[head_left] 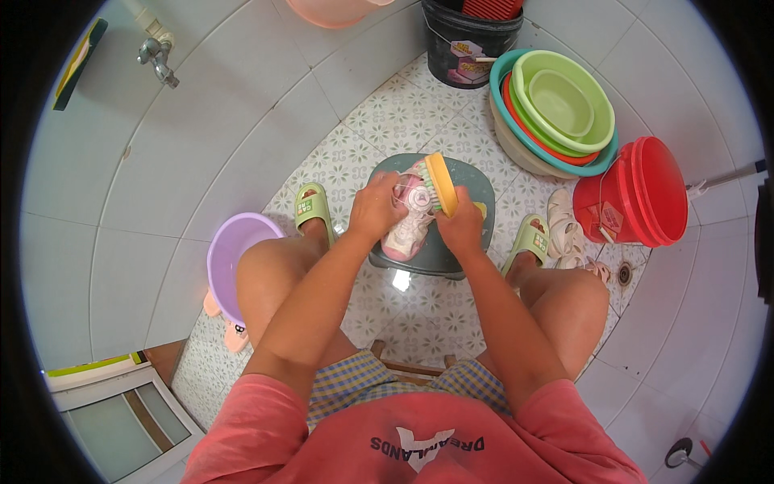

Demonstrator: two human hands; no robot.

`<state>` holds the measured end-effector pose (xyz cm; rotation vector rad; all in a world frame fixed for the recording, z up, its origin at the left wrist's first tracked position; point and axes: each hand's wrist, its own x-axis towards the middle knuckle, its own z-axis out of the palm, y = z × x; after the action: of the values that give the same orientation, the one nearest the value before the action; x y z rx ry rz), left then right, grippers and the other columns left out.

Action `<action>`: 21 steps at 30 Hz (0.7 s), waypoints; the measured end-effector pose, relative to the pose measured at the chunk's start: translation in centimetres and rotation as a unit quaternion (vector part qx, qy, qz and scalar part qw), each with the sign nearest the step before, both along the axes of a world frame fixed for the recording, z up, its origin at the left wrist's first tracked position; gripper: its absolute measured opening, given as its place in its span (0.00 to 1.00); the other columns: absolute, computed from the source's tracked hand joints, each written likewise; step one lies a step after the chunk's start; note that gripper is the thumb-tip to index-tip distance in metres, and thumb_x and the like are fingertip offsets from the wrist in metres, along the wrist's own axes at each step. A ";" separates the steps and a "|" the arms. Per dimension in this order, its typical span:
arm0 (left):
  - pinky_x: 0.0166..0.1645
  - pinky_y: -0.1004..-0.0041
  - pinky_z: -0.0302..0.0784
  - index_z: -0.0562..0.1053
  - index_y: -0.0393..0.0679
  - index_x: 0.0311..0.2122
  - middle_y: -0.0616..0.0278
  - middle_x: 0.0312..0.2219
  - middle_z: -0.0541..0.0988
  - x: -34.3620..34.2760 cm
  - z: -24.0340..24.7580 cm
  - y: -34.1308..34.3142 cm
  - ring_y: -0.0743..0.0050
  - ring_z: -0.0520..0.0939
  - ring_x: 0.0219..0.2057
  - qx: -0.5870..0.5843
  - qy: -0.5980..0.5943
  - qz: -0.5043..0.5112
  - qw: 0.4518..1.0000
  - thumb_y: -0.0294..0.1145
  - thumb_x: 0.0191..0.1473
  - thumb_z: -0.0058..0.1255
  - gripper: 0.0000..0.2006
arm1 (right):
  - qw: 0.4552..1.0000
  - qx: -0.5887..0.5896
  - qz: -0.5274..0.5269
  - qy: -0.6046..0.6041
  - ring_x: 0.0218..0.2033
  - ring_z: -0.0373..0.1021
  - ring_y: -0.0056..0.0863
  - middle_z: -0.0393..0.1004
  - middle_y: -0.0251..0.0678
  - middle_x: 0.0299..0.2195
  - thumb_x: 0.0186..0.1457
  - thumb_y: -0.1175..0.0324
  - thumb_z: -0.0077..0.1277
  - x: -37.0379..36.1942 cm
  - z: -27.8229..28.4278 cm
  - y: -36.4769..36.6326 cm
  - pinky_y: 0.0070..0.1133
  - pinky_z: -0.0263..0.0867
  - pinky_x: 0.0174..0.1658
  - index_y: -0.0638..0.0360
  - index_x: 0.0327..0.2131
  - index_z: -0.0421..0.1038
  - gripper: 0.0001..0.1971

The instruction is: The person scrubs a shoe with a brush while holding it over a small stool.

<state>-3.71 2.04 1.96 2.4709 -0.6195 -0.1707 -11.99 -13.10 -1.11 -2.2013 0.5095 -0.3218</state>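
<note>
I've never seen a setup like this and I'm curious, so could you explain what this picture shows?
There is no machine here: these are a person's own bare hands. The camera sits on their head and looks down; its wide fisheye lens makes straight lines bend.

The left hand holds a pink and white shoe over a dark green-grey stool. The right hand has its grip on a yellow brush, bristles facing the shoe. A small yellow thing by that hand is too hidden to identify.

Around them on the tiled floor are a purple tub, stacked basins and a red bucket.
</note>
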 end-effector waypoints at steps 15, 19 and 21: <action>0.43 0.63 0.69 0.69 0.37 0.38 0.50 0.28 0.74 2.2 2.5 -2.2 0.50 0.72 0.35 0.027 -0.090 -0.188 0.978 0.24 0.39 0.49 0.16 | 0.978 0.199 0.007 -0.056 0.27 0.68 0.17 0.73 0.34 0.26 0.40 0.80 0.49 0.5 0.0 -1.2 0.16 0.64 0.31 0.64 0.35 0.65 0.14; 0.40 0.60 0.71 0.67 0.35 0.41 0.47 0.30 0.75 2.8 3.8 -4.4 0.47 0.75 0.34 0.193 0.009 -0.145 0.971 0.28 0.44 0.47 0.16 | 0.971 0.230 -0.012 -0.071 0.27 0.70 0.26 0.72 0.39 0.26 0.39 0.79 0.48 0.4 0.1 -1.0 0.21 0.64 0.33 0.64 0.34 0.65 0.13; 0.36 0.61 0.73 0.66 0.35 0.42 0.46 0.31 0.75 3.1 4.3 -5.3 0.47 0.77 0.33 0.256 0.047 -0.160 0.952 0.28 0.46 0.45 0.16 | 0.973 0.219 -0.030 -0.069 0.27 0.70 0.32 0.72 0.42 0.25 0.39 0.78 0.49 0.4 -0.3 -1.1 0.25 0.65 0.34 0.63 0.34 0.65 0.13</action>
<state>-0.65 -3.28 6.25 2.8069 -1.0390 -0.6426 -11.54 -14.24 -1.37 -1.7260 0.5146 -0.3541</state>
